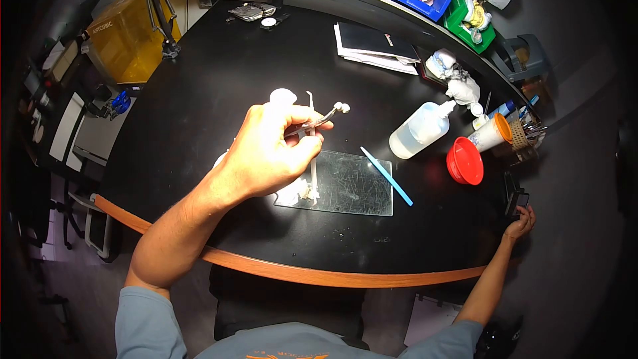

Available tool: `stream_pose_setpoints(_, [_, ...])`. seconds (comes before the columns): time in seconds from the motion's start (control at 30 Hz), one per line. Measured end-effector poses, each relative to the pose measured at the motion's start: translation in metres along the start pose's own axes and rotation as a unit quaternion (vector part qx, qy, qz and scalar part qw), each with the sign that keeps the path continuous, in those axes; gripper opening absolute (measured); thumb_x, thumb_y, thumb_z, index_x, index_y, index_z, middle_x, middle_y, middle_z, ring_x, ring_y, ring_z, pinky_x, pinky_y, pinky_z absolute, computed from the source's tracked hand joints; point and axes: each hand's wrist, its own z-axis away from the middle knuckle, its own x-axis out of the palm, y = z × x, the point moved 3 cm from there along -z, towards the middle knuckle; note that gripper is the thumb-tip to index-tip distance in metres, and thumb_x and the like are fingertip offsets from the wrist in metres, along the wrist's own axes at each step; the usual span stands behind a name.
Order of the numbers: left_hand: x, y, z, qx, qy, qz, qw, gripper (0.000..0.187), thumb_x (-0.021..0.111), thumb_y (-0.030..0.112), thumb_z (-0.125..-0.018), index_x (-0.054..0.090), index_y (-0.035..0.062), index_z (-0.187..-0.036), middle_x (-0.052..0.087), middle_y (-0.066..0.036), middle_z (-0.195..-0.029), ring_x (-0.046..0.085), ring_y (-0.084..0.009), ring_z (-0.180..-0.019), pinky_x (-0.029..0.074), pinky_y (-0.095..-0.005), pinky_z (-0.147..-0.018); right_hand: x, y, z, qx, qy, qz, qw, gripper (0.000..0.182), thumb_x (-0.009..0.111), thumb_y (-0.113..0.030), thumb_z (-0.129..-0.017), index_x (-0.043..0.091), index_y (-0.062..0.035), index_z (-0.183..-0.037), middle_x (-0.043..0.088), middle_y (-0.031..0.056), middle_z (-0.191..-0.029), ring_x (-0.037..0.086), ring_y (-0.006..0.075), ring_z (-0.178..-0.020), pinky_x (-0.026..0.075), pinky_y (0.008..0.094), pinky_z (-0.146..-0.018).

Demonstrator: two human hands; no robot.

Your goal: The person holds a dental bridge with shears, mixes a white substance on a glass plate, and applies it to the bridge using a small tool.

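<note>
My left hand is raised over the middle of the desk. Its fingers pinch a thin metal instrument with small white tooth-like lumps at the tip. Behind and below it, a long pale stick runs down to a scratched glass plate. White material lies at the plate's left end, partly covered by my wrist. A blue-handled tool rests across the plate's right edge. Far right, beside the desk's edge, my right hand has its fingers closed on a small dark box-like thing.
A squeeze bottle of clear liquid, a red bowl and an orange-rimmed cup stand to the right. Papers with a black folder lie behind. Blue and green trays with dental models sit on the upper shelf.
</note>
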Motion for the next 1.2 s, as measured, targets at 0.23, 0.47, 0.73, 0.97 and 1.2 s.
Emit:
stream_pose_setpoints(0.23, [0.0, 0.005, 0.002, -0.024, -0.015, 0.015, 0.999, 0.03, 0.063, 0.0, -0.092, 0.079, -0.005, -0.116, 0.078, -0.008, -0.092, 0.072, -0.0099, -0.088, 0.059, -0.0267, -0.085, 0.003, -0.001, 0.002, 0.029, 0.016, -0.036, 0.999, 0.045, 0.046, -0.025, -0.097, 0.084, -0.0029, -0.087, 0.069, 0.017, -0.127, 0.059, 0.0281, -0.131, 0.048, 0.0447, -0.111])
stream_pose_setpoints(0.47, [0.0, 0.007, 0.002, -0.022, -0.024, 0.009, 0.999, 0.029, 0.063, 0.0, -0.091, 0.079, -0.0053, -0.115, 0.076, -0.007, -0.091, 0.068, -0.0079, -0.085, 0.056, -0.025, -0.081, -0.002, -0.011, 0.004, 0.029, 0.012, 0.003, 0.999, 0.044, 0.046, -0.024, -0.096, 0.082, -0.0012, -0.083, 0.066, 0.0188, -0.128, 0.06, 0.0285, -0.126, 0.048, 0.0448, -0.108])
stream_pose_setpoints(0.73, [0.0, 0.005, 0.001, -0.015, -0.02, 0.005, 1.0, 0.028, 0.064, 0.002, -0.092, 0.079, -0.0053, -0.115, 0.076, -0.007, -0.09, 0.069, -0.0084, -0.085, 0.056, -0.0256, -0.081, 0.001, -0.008, 0.005, 0.065, 0.005, -0.058, 0.996, 0.047, 0.045, -0.024, -0.1, 0.082, -0.0002, -0.086, 0.062, 0.0203, -0.137, 0.059, 0.031, -0.131, 0.054, 0.0452, -0.109])
stream_pose_setpoints(0.97, [0.0, 0.004, 0.001, -0.008, -0.02, 0.009, 1.0, 0.028, 0.064, 0.003, -0.092, 0.079, -0.0055, -0.114, 0.077, -0.008, -0.089, 0.071, -0.0097, -0.085, 0.057, -0.026, -0.082, 0.002, -0.019, 0.006, 0.058, -0.012, -0.062, 0.996, 0.046, 0.045, -0.022, -0.1, 0.083, 0.0012, -0.09, 0.063, 0.0201, -0.134, 0.058, 0.0309, -0.133, 0.054, 0.045, -0.109])
stream_pose_setpoints(1.2, [-0.001, 0.005, 0.001, -0.013, -0.023, 0.004, 1.0, 0.028, 0.064, 0.002, -0.092, 0.079, -0.0058, -0.115, 0.077, -0.009, -0.09, 0.071, -0.01, -0.086, 0.057, -0.0264, -0.083, -0.007, 0.0, 0.001, 0.002, 0.029, -0.001, 1.0, 0.042, 0.045, -0.017, -0.09, 0.082, 0.0028, -0.089, 0.075, 0.0176, -0.112, 0.059, 0.0286, -0.127, 0.044, 0.0446, -0.115])
